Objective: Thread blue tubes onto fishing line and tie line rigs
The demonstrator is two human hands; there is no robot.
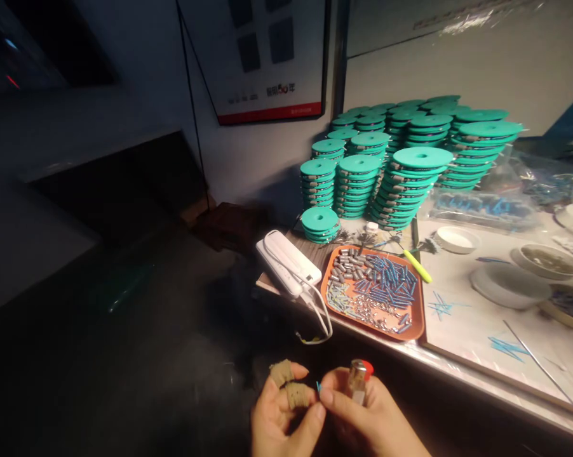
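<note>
Head view, left hand (284, 416) curled, hold on sliver (318, 386) unclear, right hand (363, 412) clasping lighter (358, 376)

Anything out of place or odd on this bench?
Two loose clusters of thin blue pieces lie on the tabletop, outside the orange tray where small parts are grouped. The white cable by the white power bank also hangs past the near edge, so it might snag. No clear damage visible.

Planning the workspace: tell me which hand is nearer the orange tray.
Right: the right hand is in front of the orange tray; the left hand is farther off, toward its left.
</note>
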